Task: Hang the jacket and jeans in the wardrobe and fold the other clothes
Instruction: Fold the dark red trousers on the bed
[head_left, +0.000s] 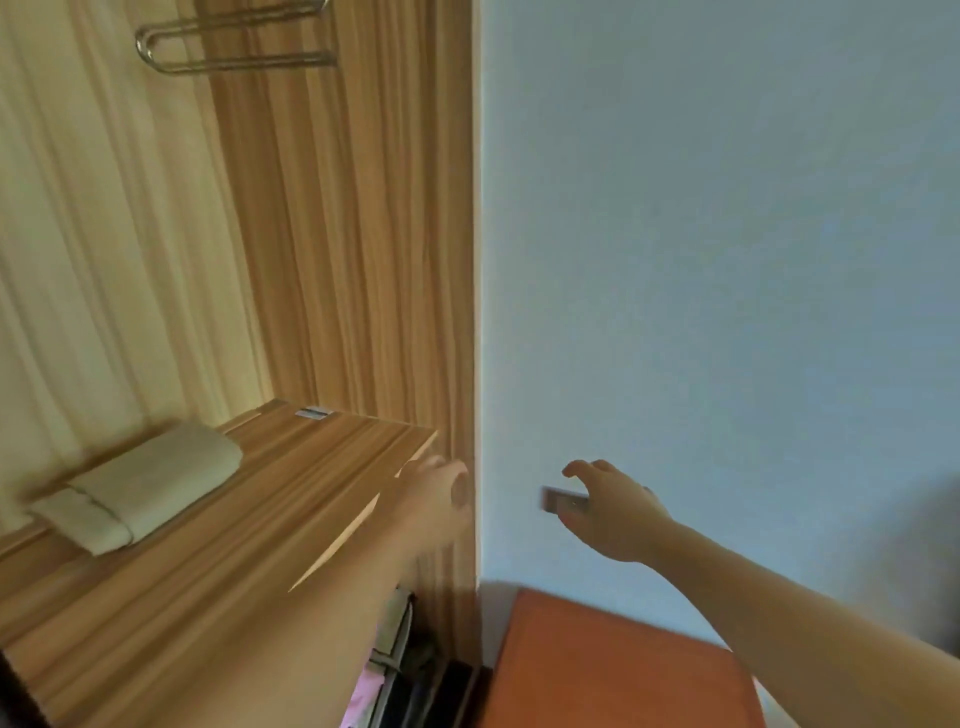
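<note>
Now right hand (610, 512) on door handle (563, 503), blurred

Open wardrobe (332, 234) interior gives you reach room; folded towel (140, 486) occupies shelf (270, 499) left part; metal rail (228, 49) overhead.

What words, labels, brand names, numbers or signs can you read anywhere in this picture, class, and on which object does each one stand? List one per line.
None can be read.
Small metal plate at the back of the wooden shelf: too small and blurred to tell if it bears any text.
Small dark fitting on the pale wall, at the right hand: blurred, no marks legible.
Folded towel, metal rail, orange surface: no text shows.
</note>
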